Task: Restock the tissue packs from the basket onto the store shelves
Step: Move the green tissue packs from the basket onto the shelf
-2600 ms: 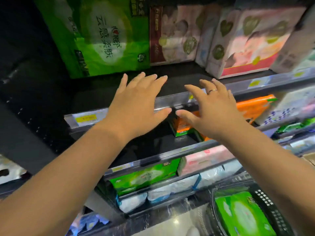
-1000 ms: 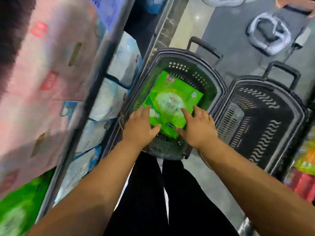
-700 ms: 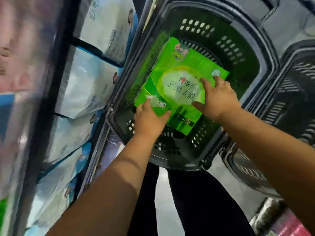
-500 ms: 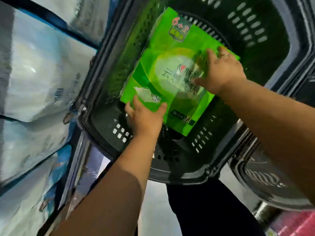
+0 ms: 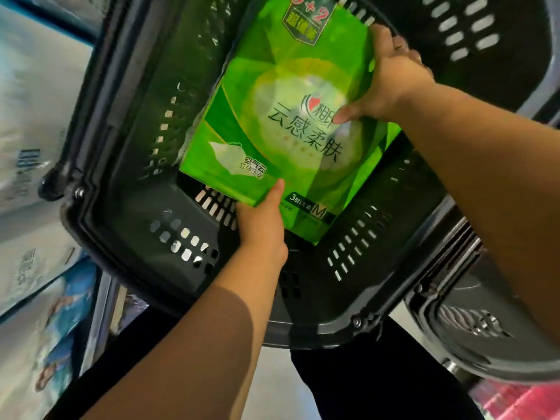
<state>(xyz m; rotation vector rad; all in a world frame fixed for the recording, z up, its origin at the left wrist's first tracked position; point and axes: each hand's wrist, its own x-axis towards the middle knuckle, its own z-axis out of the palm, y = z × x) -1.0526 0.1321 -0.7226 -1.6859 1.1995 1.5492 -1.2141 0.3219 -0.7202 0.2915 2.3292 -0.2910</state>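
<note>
The left grip clamps the near edge of the green tissue pack, thumb on top. The right grip clamps its right edge, within the basket.

Bright green tissue pack is in the dark grey basket: glossy wrap, a pale round panel with dark Chinese lettering, a badge at its far end and an "M" by its near corner. It lies face up and skewed, that near corner aimed at the basket's near wall; whether it rests on the basket floor is hard to tell. Left hand grips its near-left edge, thumb on top. Right hand holds its right edge, thumb pressed on the face. The basket has slotted walls and a thick rim. The shelves stand just beside the basket's left edge.
</note>
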